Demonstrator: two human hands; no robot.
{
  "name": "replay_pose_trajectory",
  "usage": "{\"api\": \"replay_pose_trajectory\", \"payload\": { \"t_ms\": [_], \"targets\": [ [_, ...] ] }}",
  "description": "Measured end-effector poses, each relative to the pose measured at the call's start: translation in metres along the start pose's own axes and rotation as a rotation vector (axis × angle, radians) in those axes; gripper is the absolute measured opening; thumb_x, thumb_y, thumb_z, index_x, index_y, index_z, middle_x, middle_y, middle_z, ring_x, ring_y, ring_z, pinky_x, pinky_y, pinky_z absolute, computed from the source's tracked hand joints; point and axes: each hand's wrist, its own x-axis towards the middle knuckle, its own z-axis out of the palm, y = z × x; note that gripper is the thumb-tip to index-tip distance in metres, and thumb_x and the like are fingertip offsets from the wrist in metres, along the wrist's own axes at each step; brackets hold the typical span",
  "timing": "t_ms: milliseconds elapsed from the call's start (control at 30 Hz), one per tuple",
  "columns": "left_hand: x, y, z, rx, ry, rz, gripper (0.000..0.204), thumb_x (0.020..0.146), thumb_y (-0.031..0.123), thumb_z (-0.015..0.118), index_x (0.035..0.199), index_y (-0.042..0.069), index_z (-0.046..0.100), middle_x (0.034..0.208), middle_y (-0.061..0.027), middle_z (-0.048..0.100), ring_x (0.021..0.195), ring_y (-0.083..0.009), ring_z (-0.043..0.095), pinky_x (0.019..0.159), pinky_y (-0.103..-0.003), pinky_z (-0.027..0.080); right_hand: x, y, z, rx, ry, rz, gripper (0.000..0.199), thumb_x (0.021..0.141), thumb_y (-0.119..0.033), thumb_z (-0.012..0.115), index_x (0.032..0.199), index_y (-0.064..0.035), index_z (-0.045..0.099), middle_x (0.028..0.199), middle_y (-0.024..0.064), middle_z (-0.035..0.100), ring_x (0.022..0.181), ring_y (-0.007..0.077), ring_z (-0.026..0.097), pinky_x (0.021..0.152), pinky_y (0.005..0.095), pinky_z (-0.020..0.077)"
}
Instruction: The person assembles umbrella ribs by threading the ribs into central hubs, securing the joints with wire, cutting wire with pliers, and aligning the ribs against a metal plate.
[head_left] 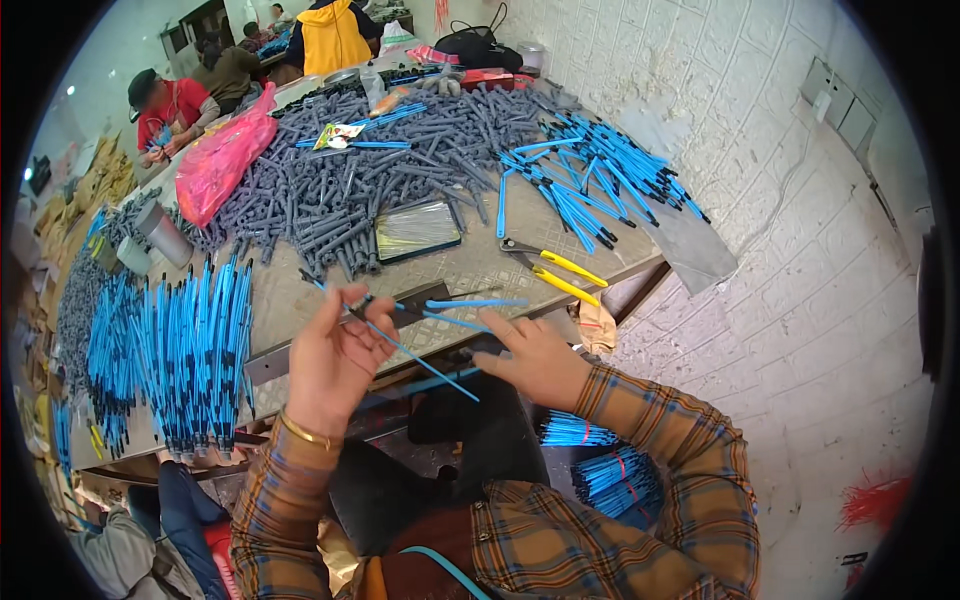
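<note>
Leftmost, I see a dense row of slim blue plastic rods with black ends lying on the worn grey tabletop; a grey metallic tumbler stands just behind them, beside a crumpled translucent pink plastic bag; next spreads a broad heap of grey ribbed plastic pieces; below it, over the front edge, my left hand is palm up, thumb and fingers pinching a thin blue rod with a black fitting, which slants down to the right; farther right, my right hand has its fingers bent near other blue rods, and I cannot tell whether it grips one; behind it lie cutters with yellow handles, near a loose blue-and-black pile of rods.
</note>
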Motion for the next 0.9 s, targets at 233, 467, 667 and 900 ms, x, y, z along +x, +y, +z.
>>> {"api": "replay_pose_trajectory", "payload": {
  "t_ms": [233, 467, 667, 900],
  "targets": [
    [-0.062, -0.012, 0.008, 0.020, -0.119, 0.107, 0.025, 0.093, 0.027, 0.046, 0.099, 0.004, 0.054, 0.082, -0.0118, 0.059, 0.077, -0.0194, 0.056, 0.074, -0.038, 0.046, 0.018, 0.014, -0.029, 0.642, -0.215, 0.479, 0.035, 0.083, -0.007, 0.052, 0.117, -0.0115, 0.049, 0.111, 0.0163, 0.056, 0.086, 0.0311, 0.059, 0.074, 0.0356, 0.0476],
    [-0.103, -0.006, -0.020, 0.113, -0.280, 0.007, 0.026, 0.091, 0.023, 0.050, 0.109, 0.004, 0.051, 0.073, -0.0064, 0.053, 0.070, -0.0133, 0.050, 0.050, -0.026, 0.031, -0.021, 0.213, 0.002, -0.363, -0.062, 0.830, 0.021, 0.082, -0.014, 0.051, 0.100, -0.0056, 0.059, 0.099, 0.0160, 0.057, 0.091, 0.0333, 0.056, 0.080, 0.0424, 0.0455],
    [-0.107, 0.003, -0.066, 0.268, -0.422, -0.029, 0.030, 0.092, 0.023, 0.048, 0.119, 0.009, 0.049, 0.082, -0.0096, 0.056, 0.065, -0.0143, 0.047, 0.048, -0.030, 0.035, -0.013, 0.235, 0.015, -0.422, -0.024, 0.811, 0.015, 0.082, -0.014, 0.053, 0.093, -0.0052, 0.055, 0.093, 0.0181, 0.055, 0.082, 0.0343, 0.057, 0.070, 0.0427, 0.0468],
    [-0.106, -0.006, -0.033, 0.128, -0.148, 0.029, 0.037, 0.093, 0.021, 0.046, 0.128, 0.010, 0.044, 0.113, -0.0252, 0.055, 0.088, -0.0278, 0.056, 0.077, -0.041, 0.045, 0.010, 0.174, -0.020, -0.221, 0.409, 0.676, 0.019, 0.087, -0.020, 0.052, 0.079, -0.0028, 0.049, 0.064, 0.0137, 0.053, 0.059, 0.0340, 0.056, 0.051, 0.0398, 0.0433]
  ]
}}
